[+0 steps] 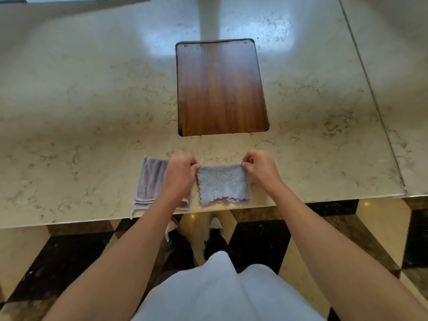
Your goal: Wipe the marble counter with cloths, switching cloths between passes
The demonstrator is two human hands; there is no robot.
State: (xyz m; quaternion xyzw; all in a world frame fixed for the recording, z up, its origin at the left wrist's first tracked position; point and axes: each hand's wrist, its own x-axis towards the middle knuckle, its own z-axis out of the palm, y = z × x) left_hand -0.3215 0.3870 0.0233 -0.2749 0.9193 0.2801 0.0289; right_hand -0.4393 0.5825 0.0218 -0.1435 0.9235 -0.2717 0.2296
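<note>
Head cam is looking straight down at a big pale marble counter (92,100) with grey veining, and it pretty much fills the top two thirds of the shot. Below its near edge you get a black and cream checkered floor (58,258), plus the person's white top and dark shoes with white toes. Set into the middle of the counter is a wooden panel (220,89) with rounded corners and a dark rim, lying flat. Closer to the edge, a lavender cloth (149,181) lies flat on the marble, partly under the left forearm, with a stringy bit dangling off the edge. Just beside it on the right is a fluffy grey cloth (223,184) with a purple scalloped hem, stretched out by its top corners. Left hand (179,171) is pinched onto the top left corner and right hand (259,166) is pinched onto the top right one, fingers curled in tight.
</note>
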